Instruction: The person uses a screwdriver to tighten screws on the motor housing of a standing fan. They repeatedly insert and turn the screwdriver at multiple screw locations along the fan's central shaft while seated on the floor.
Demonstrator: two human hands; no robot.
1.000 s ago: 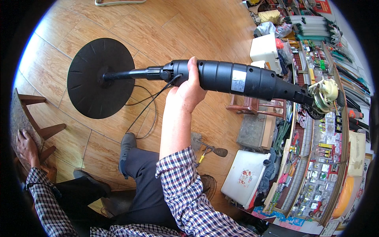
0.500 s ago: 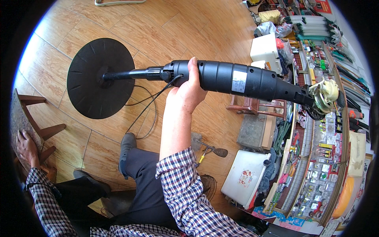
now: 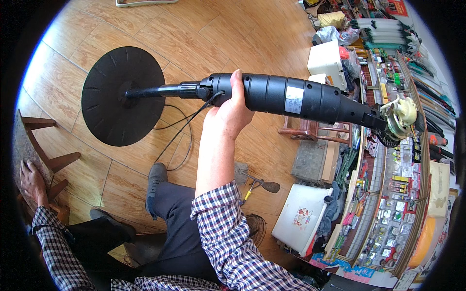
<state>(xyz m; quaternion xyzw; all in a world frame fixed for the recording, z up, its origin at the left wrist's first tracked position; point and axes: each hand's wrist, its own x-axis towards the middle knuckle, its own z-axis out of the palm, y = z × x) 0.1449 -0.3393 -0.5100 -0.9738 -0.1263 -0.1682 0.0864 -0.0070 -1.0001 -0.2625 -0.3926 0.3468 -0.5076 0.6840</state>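
My right hand (image 3: 228,116) is wrapped around the thick black body of a stand fan (image 3: 267,92), thumb over the top. The fan is held sideways above the floor. Its round black base (image 3: 109,97) faces left on a short pole. At the right end sits a bare motor (image 3: 400,116) with pale cream casing; no blades show on it. A black power cord (image 3: 187,126) loops down from the body towards the floor. On the worn top of a wooden stool (image 3: 22,145) at the far left, my left hand (image 3: 33,182) lies with its fingers stretched out.
Shelves of small packaged goods (image 3: 398,194) line the right side. In front of them stand a white box (image 3: 301,218), a grey metal box (image 3: 310,160) and a reddish wooden stool (image 3: 318,131). A trowel-like tool (image 3: 264,184) and a round wire grille (image 3: 256,228) lie near my legs.
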